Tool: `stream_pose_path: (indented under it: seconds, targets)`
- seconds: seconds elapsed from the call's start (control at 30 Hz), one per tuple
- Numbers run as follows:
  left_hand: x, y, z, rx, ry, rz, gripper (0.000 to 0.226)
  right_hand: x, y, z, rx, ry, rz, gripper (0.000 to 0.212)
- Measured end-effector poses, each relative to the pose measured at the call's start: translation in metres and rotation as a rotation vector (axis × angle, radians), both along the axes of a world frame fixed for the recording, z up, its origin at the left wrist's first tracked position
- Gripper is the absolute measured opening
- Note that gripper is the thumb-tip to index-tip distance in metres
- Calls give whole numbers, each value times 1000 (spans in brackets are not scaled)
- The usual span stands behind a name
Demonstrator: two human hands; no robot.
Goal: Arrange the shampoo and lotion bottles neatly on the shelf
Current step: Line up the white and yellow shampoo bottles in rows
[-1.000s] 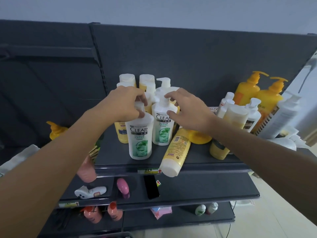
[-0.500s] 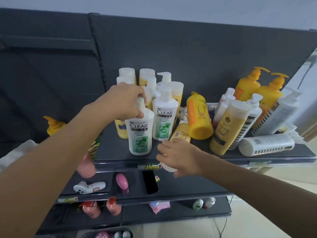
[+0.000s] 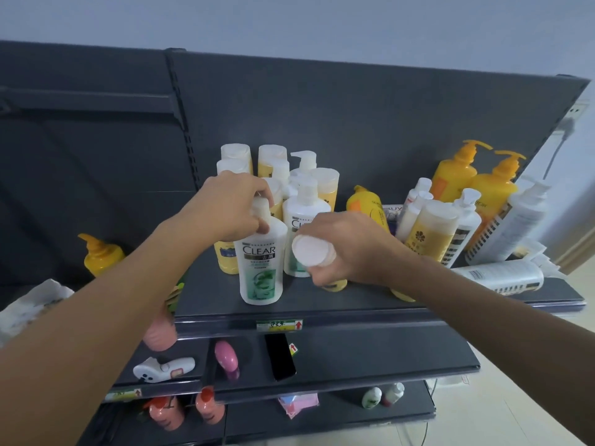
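My left hand (image 3: 230, 206) grips the pump top of a white and green Clear shampoo bottle (image 3: 261, 265) standing near the front of the dark top shelf (image 3: 322, 305). My right hand (image 3: 347, 247) is closed around a yellow bottle with a white cap (image 3: 311, 251), lifted upright, its cap facing me. A second Clear bottle (image 3: 304, 217) stands just behind, partly hidden by my right hand. Several yellow bottles with white caps (image 3: 270, 159) are lined up at the back.
To the right stand two orange pump bottles (image 3: 476, 178), leaning white and yellow bottles (image 3: 431, 230) and a white bottle lying flat (image 3: 502, 276). An orange bottle (image 3: 367, 204) leans mid-shelf. Lower shelves hold pink bottles (image 3: 225, 358), a black phone (image 3: 279, 355) and a white device (image 3: 164, 368).
My right hand dropped from the bottle tops to the yellow bottle lying at the shelf's front edge, took hold of it and raised it upright. My left hand stayed on the Clear bottle.
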State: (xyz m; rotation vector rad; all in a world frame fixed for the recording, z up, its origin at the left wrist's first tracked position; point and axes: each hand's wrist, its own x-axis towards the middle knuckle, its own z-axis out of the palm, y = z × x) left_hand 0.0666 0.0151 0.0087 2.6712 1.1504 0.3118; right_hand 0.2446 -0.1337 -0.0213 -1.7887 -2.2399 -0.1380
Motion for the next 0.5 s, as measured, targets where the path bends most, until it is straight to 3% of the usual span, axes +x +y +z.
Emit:
stream_pose_path:
  seconds: [0.17,0.3,0.5]
  targets:
    - [0,-5,0,-21,-63,-22,38,23,3,9,36,169,-113,40]
    - [7,-9,-3,-68,-120,-62,36,40,-6,23,96,390,-211,29]
    - [35,-20,-4,-93,-140,-139,36,55,-20,64,42,481,-259,39]
